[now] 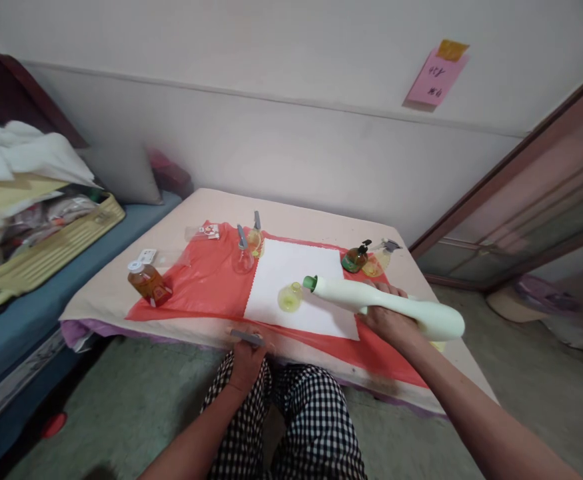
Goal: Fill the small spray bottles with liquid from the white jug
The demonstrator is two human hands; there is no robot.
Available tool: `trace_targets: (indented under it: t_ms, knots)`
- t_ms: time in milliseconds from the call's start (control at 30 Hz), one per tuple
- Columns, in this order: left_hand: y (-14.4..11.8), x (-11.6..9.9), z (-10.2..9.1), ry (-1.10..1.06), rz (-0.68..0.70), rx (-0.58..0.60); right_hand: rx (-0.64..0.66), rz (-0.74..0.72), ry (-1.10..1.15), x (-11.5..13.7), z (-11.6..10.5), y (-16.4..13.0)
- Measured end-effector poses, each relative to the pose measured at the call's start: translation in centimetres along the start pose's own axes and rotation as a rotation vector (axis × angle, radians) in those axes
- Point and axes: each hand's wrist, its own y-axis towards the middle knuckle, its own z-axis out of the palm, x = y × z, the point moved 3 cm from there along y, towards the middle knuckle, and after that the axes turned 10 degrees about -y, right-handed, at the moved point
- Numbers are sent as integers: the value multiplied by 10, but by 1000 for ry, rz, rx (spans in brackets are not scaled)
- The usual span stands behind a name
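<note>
Right hand (385, 323), grip around pale bottle (388, 302), left hand (248, 358), grip around grey spray top (247, 338), yellowish bottle (289, 299) on white sheet (298, 263)

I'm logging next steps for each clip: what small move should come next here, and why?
Probably ease the pale container with the right hand until its green tip sits over the neck of the yellow bottle. The tip points toward that neck but looks just short of it; the neck appears uncapped, and the left hand holds what looks like a grey spray head.
</note>
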Motion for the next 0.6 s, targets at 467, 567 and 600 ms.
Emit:
trace_targets:
  t_ms: [467, 567, 600]
  knots:
    - [0, -5, 1, -27, -9, 10, -10, 6, -10, 6, -7, 10]
    - [0, -3, 1, -17, -5, 12, -12, -2, -6, 6, -6, 12]
    - [0, -2, 1, -12, -4, 13, -12, -7, -7, 6, -6, 13]
